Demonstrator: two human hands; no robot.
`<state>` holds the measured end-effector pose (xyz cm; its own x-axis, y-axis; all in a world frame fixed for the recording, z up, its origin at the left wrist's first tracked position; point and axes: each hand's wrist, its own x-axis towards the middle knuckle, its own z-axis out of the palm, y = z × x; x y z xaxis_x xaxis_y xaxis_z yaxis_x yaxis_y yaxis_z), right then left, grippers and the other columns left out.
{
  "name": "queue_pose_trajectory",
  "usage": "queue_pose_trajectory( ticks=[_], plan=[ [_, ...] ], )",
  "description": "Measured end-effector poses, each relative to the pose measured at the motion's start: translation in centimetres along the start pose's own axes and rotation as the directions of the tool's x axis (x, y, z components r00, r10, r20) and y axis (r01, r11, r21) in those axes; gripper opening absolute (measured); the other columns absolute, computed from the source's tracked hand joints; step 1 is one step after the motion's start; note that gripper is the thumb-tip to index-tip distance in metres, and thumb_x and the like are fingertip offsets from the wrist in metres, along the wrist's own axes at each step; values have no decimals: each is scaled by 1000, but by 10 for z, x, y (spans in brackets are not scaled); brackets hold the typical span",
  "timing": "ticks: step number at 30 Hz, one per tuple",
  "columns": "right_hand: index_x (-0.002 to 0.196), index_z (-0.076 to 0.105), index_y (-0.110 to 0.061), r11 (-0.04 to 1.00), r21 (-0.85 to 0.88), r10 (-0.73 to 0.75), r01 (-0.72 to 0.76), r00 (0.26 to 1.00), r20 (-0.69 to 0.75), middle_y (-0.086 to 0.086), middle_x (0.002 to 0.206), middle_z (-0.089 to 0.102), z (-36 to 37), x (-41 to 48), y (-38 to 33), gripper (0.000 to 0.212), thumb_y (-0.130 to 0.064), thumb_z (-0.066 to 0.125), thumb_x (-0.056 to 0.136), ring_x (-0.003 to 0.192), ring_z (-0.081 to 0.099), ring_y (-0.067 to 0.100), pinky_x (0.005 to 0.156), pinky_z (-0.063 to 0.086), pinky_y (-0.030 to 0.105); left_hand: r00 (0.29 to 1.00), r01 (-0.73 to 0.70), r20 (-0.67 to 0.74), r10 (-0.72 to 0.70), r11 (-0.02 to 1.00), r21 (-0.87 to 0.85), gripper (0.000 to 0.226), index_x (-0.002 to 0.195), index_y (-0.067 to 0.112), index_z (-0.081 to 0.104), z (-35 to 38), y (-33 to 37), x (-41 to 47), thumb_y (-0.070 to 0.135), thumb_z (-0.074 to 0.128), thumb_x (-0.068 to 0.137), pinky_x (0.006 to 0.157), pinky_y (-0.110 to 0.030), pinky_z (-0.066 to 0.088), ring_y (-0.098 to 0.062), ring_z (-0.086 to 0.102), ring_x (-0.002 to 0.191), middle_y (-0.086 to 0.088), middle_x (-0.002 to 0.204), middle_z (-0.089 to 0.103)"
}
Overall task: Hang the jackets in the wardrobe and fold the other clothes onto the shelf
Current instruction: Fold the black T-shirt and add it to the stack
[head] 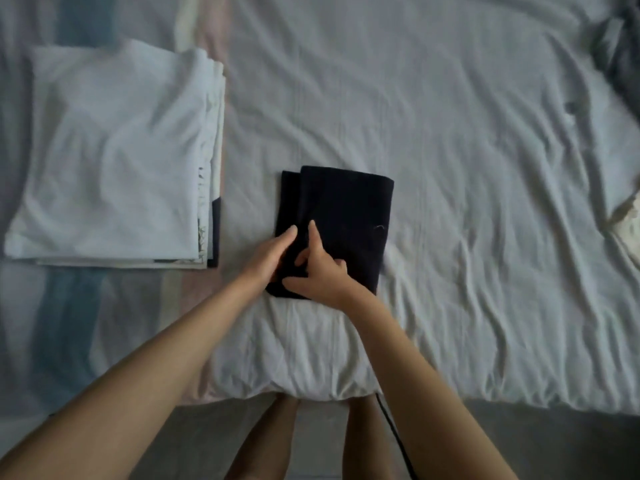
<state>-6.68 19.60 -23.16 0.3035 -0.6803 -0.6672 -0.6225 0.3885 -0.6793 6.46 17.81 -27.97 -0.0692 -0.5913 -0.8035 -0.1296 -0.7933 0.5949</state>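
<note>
1. A folded black garment (349, 216) lies flat on the rumpled white sheet (467, 161) of a bed, near the edge where the person stands.
2. The left hand (272, 254) rests on the garment's near left edge, fingers straight and close together, palm down on the cloth.
3. The right hand (322, 277) lies on the garment's near end, just beside the left hand. Its index finger is stretched flat along the cloth and its thumb is spread towards the left hand. The other fingers are bent, and I cannot tell whether they pinch a fold.
4. Well to the left of the garment sits a stack of folded white clothes (110, 157) on a striped cover (69, 306).
5. Far to the garment's upper right, at the frame's corner, lies a dark crumpled cloth (620, 46), too blurred to identify.
</note>
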Motion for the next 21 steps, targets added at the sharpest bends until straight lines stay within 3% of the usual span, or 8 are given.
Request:
queue_pose_trajectory(
  ticks=[3, 5, 7, 10, 13, 15, 17, 21],
  plan=[
    [151, 15, -27, 968, 242, -21, 70, 980, -199, -14, 88, 57, -3, -1, 5, 76, -7, 53, 87, 82, 58, 3, 86, 46, 22, 976, -191, -39, 213, 931, 312, 23, 71, 16, 53, 0, -4, 1, 23, 71, 84, 62, -21, 40, -9, 51, 64, 2, 68, 55],
    [145, 31, -23, 956, 286, 50, 63, 927, -373, -13, 93, 59, -11, -5, 15, 63, -2, 48, 88, 77, 57, -2, 67, 44, 9, 919, -309, -125, 374, 879, 362, 15, 80, 21, 59, 4, -8, -4, 15, 73, 81, 63, -18, 46, -4, 58, 70, 7, 75, 62],
    [138, 38, -23, 965, 261, 114, 31, 846, -522, -11, 97, 57, -20, -8, 25, 55, -2, 48, 88, 72, 55, -2, 59, 42, 9, 877, -352, -225, 425, 886, 302, 12, 91, 20, 64, 4, -11, -10, 15, 71, 83, 68, -15, 49, -3, 63, 78, 9, 82, 66],
    [143, 32, -24, 961, 275, 181, -4, 760, -623, -7, 114, 53, -34, -9, 42, 61, -7, 51, 87, 83, 57, 5, 69, 49, 20, 833, -353, -337, 438, 891, 286, 16, 99, 10, 66, 6, -24, -16, 18, 68, 86, 75, -23, 52, -10, 66, 84, 2, 90, 69],
    [150, 18, -28, 942, 310, 285, -130, 797, -533, -3, 139, 39, -40, -3, 60, 76, -18, 58, 85, 104, 58, 17, 87, 54, 43, 804, -315, -422, 419, 902, 295, 20, 101, 9, 67, 17, -47, -25, 23, 67, 87, 78, -38, 55, -16, 67, 86, -2, 92, 70],
    [148, 19, -33, 933, 322, 309, -163, 822, -478, -3, 143, 30, -37, 0, 65, 78, -22, 61, 83, 108, 57, 22, 93, 50, 49, 791, -283, -471, 391, 916, 285, 21, 101, 8, 66, 20, -50, -30, 24, 67, 88, 79, -41, 54, -18, 66, 87, -3, 92, 70],
    [147, 19, -38, 954, 245, 273, -173, 839, -470, -6, 142, 27, -33, 1, 65, 78, -27, 61, 82, 114, 53, 25, 99, 44, 52, 766, -280, -506, 397, 914, 293, 23, 103, 7, 66, 23, -47, -32, 24, 66, 88, 81, -36, 53, -17, 65, 88, -2, 94, 69],
    [149, 20, -31, 975, 111, 223, -193, 833, -507, -1, 145, 27, -29, 1, 66, 74, -25, 61, 88, 125, 44, 23, 110, 31, 50, 749, -247, -539, 385, 917, 312, 28, 111, 0, 62, 27, -41, -36, 21, 61, 92, 78, -18, 42, -13, 57, 88, 0, 95, 62]
  ],
)
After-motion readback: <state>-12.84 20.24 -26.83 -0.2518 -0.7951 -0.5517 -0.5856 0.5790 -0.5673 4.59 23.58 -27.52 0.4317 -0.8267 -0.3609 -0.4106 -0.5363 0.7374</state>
